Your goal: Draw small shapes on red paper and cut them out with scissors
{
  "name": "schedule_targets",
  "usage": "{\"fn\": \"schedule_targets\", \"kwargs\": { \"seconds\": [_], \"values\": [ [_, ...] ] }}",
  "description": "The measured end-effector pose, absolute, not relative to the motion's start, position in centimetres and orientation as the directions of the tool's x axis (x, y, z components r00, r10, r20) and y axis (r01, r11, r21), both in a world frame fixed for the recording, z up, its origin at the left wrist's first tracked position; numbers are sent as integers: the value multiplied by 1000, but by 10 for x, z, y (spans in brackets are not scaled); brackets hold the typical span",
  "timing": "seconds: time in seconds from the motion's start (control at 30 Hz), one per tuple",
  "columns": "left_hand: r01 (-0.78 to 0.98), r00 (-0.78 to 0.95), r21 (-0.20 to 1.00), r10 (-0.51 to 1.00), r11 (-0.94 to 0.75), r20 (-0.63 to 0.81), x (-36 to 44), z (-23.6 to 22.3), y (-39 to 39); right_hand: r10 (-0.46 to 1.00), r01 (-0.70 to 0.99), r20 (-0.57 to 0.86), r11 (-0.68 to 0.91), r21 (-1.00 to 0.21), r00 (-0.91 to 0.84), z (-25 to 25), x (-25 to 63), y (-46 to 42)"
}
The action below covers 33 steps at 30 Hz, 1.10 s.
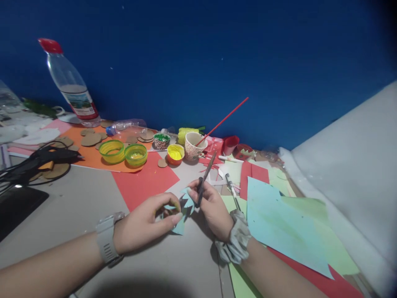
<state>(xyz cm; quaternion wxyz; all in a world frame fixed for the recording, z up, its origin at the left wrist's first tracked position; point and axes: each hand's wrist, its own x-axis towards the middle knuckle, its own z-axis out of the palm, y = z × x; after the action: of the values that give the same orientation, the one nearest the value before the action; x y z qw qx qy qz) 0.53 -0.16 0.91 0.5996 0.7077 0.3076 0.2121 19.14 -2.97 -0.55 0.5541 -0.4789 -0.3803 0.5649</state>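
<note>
My left hand [142, 225], with a grey watch at the wrist, is closed in a pinch on a small piece of light blue paper [179, 228]. The paper's edge is cut into jagged, leaf-like points. In my right hand [215, 213] are scissors [207, 176] with dark handles, blades pointing up and away from me. My right thumb and fingertips also touch the jagged end of the paper. Fingers partly hide the paper and the scissor handles. A grey scrunchie [235, 240] circles the right wrist. Just right of that hand lies a black pen [232, 191].
Sheets of blue paper [282, 223] and red paper [145, 180] lie on the table. Along the back stand a bottle [72, 89], yellow-green rings [112, 152], a yellow paint cup [175, 155] and a patterned cup [194, 147] holding a red stick. A glue gun [58, 153] lies left.
</note>
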Motion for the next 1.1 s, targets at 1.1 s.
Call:
{"fn": "schedule_targets", "kwargs": {
  "seconds": [1.1],
  "values": [
    [230,522,973,845,-8,-117,8,6,3,999,-22,-45,-46,-999,-30,-16,190,-34]
  ]
}}
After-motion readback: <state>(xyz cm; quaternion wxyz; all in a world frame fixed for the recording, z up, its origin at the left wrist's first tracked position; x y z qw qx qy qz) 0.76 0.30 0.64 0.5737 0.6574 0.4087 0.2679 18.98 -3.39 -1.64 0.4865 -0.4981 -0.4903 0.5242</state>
